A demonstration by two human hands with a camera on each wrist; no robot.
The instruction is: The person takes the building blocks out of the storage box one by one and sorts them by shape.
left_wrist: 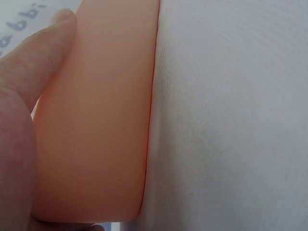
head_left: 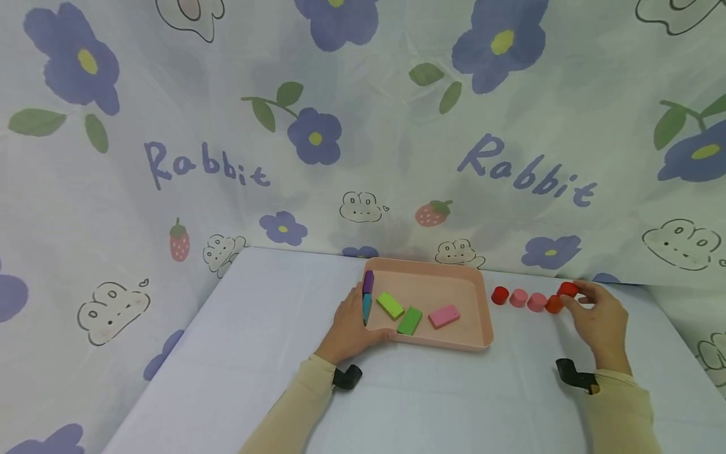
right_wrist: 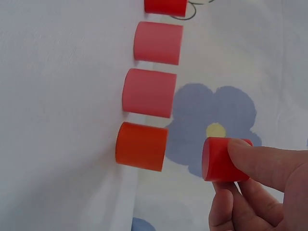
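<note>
My left hand (head_left: 353,328) grips the left front corner of a peach-coloured plastic tray (head_left: 431,345), its thumb along the front wall and the fingers at the left side. In the left wrist view the tray wall (left_wrist: 101,120) stands beside the thumb (left_wrist: 41,57). A red cylindrical block (right_wrist: 222,159) is pinched between the thumb and fingers of my right hand (head_left: 604,321). It is raised off the table, beside an orange cylinder (right_wrist: 142,146) that stands at the near end of a row. Two pink cylinders (right_wrist: 149,93) and another red cylinder (head_left: 500,295) continue that row.
Inside the tray lie a yellow-green block (head_left: 390,306), a green block (head_left: 409,321), a pink block (head_left: 444,316), and purple (head_left: 368,282) and blue (head_left: 367,308) pieces along the left wall. A patterned curtain (head_left: 363,126) hangs behind the white table (head_left: 238,353).
</note>
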